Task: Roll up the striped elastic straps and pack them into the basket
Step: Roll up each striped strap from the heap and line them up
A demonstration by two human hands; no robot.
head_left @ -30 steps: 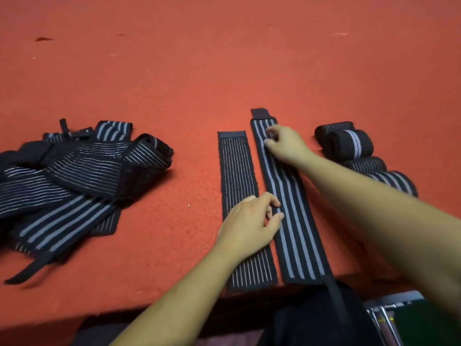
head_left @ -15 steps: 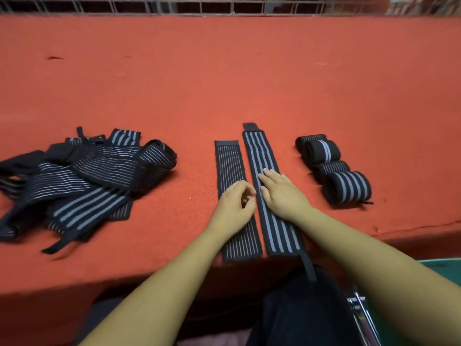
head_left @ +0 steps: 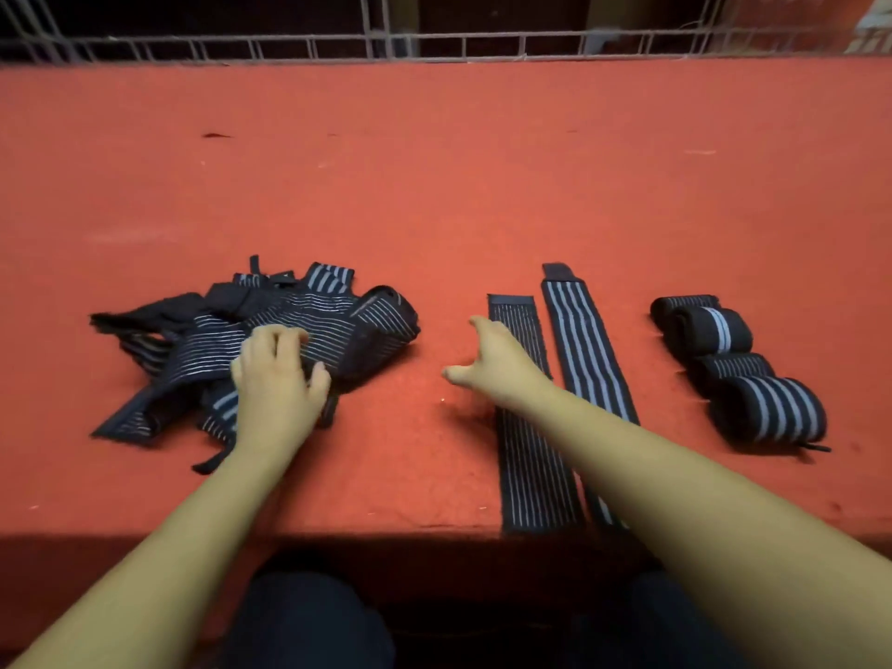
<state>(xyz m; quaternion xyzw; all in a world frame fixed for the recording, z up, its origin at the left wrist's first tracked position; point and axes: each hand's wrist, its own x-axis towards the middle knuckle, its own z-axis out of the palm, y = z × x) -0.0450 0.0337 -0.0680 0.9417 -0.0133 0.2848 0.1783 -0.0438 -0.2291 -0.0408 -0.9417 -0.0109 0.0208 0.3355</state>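
- Curling down into the heap of loose straps (head_left: 309,325), the fingers (head_left: 270,342) of the left hand (head_left: 277,379) grip its striped fabric, thumb alongside.
- Loosely spread and holding nothing, the right hand (head_left: 497,359) hangs above the tabletop (head_left: 434,185) at the left edge of the fine-striped flat strap (head_left: 531,465).
- Just beside it lies the wide-striped flat strap (head_left: 579,340); the rolled straps (head_left: 767,408) sit further right.

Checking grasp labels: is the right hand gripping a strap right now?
No. The right hand has its fingers spread and holds nothing, by the left edge of the thin-striped flat strap.
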